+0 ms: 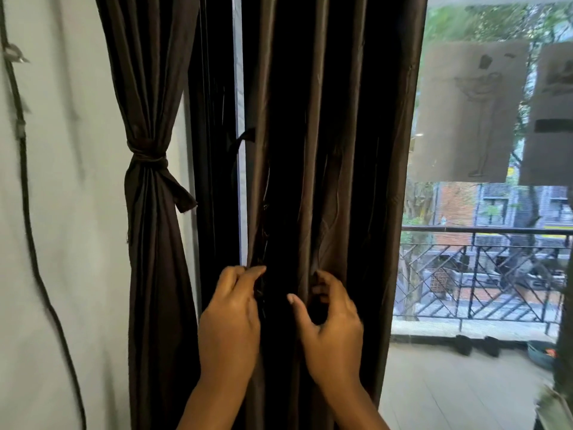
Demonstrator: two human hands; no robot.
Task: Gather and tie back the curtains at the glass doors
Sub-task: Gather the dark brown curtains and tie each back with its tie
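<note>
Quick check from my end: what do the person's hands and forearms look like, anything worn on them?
Both the left hand and the right hand are bare: no gloves, rings, watch or bracelets show. Both forearms are uncovered to the bottom edge of the picture, with no sleeve in view. The visible fingernails are short and unpainted.

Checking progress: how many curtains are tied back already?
1: the left curtain by the wall, knotted with a tie. The middle curtain hangs loose.
</note>
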